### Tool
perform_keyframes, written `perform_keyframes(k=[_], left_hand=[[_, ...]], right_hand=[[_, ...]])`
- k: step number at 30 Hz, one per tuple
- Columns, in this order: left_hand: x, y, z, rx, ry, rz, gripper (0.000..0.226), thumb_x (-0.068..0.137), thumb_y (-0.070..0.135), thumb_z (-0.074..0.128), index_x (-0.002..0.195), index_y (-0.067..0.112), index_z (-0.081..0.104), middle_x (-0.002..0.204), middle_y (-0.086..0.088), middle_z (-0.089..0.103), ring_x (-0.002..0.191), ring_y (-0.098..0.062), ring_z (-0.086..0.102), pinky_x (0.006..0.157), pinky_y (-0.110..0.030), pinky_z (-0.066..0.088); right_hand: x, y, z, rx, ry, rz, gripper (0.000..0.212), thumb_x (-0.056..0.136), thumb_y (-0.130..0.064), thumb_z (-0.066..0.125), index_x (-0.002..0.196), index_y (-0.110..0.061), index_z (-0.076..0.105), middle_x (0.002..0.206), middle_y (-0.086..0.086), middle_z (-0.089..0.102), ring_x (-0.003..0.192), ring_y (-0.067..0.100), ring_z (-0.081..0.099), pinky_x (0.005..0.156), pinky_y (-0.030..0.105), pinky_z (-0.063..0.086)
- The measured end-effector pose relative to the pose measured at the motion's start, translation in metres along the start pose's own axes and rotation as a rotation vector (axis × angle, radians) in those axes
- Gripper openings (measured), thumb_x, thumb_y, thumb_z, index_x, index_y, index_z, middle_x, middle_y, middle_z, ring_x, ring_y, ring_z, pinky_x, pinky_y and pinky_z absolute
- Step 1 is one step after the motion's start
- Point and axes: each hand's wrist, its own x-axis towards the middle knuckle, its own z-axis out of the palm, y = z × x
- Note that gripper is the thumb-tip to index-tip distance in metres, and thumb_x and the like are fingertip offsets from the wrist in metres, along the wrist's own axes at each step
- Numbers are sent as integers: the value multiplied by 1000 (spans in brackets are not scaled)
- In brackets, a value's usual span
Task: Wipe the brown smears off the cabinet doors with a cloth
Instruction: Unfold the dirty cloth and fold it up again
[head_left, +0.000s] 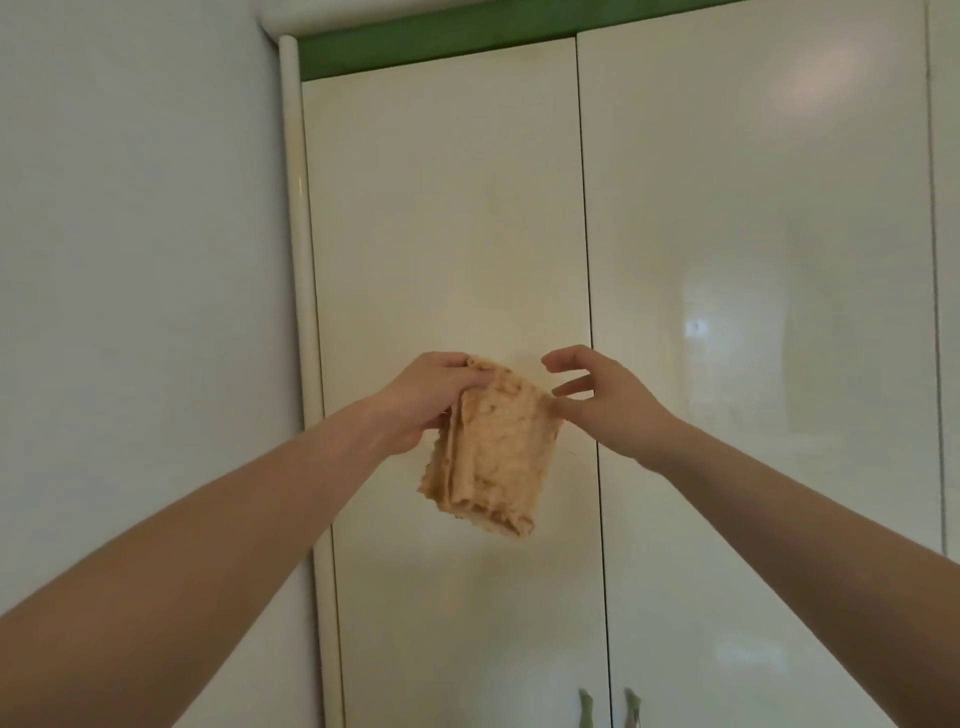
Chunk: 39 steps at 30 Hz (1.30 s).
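Observation:
A folded tan cloth (498, 447) hangs in the air in front of two glossy cream cabinet doors, the left door (447, 234) and the right door (753, 234). My left hand (426, 397) grips the cloth's upper left corner. My right hand (597, 400) is at the cloth's upper right edge with its fingers spread and loosely curled; its lower fingers touch the edge, and I cannot tell whether they pinch it. No brown smears show on the doors.
A white wall (140, 260) fills the left side, next to the cabinet's rounded corner post (301, 260). A green strip (441, 41) runs above the doors. Two green handles (608, 706) sit at the bottom near the door gap.

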Motion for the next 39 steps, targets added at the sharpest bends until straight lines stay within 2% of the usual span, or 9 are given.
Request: perform_keyframes(k=[4, 8, 10, 13, 16, 19, 29, 34, 39], left_hand=[[-3, 7, -15, -13, -98, 82, 16, 93, 24, 69, 106, 17, 76, 100, 4, 78, 94, -14, 70, 88, -32, 52], [0, 7, -30, -48, -87, 118, 23, 92, 24, 70, 111, 12, 75, 100, 2, 76, 87, -11, 70, 73, -23, 54], [4, 6, -33, -73, -47, 119, 22, 93, 21, 70, 111, 9, 74, 98, -1, 75, 85, -13, 69, 69, -23, 55], [12, 7, -25, -87, -8, 144, 23, 94, 20, 69, 111, 5, 73, 100, -5, 74, 88, -17, 69, 77, -28, 58], [20, 15, -17, -77, 9, 176, 24, 94, 18, 69, 110, 2, 73, 99, -7, 72, 88, -18, 67, 80, -31, 56], [26, 20, -5, -59, 8, 204, 24, 93, 17, 70, 110, 1, 72, 95, -4, 73, 85, -14, 68, 73, -24, 58], [44, 48, 47, -3, 90, 209, 16, 92, 17, 70, 101, 3, 73, 89, -4, 72, 82, -17, 68, 71, -26, 60], [56, 71, 83, 13, 164, 214, 32, 92, 17, 69, 113, -7, 67, 97, -12, 71, 89, -23, 67, 78, -30, 60], [60, 85, 124, 15, 257, 181, 34, 92, 20, 69, 114, -6, 67, 97, -13, 70, 86, -23, 66, 71, -28, 59]], right_hand=[[9, 7, -16, 15, -255, 145, 61, 80, -33, 85, 134, -26, 58, 124, -2, 65, 114, 13, 63, 85, 21, 47], [16, 5, -26, 222, -319, 123, 13, 88, -22, 78, 90, -10, 73, 95, 5, 75, 92, 17, 71, 87, 33, 58], [19, 1, -32, 323, -217, 79, 14, 93, -16, 72, 80, -11, 71, 84, 2, 74, 83, 16, 71, 75, 29, 60], [24, -1, -38, 357, -99, 72, 10, 95, -14, 70, 91, -5, 69, 85, 2, 71, 76, 10, 70, 64, 20, 56], [30, 3, -44, 354, -53, 79, 10, 97, -17, 67, 94, -7, 66, 94, 5, 70, 85, 15, 69, 73, 27, 58], [35, 7, -59, 348, -58, 52, 11, 99, -17, 64, 90, -11, 64, 97, 7, 69, 90, 20, 68, 81, 34, 59], [62, 41, -117, 327, -147, -42, 13, 101, -19, 62, 89, -13, 61, 90, 6, 69, 75, 17, 67, 58, 25, 55], [75, 60, -163, 365, -212, -114, 12, 100, -17, 64, 90, -9, 61, 84, 7, 69, 67, 15, 67, 56, 25, 56], [80, 86, -188, 436, -201, -117, 13, 100, -18, 63, 91, -9, 62, 91, 11, 68, 74, 19, 65, 57, 25, 54]])
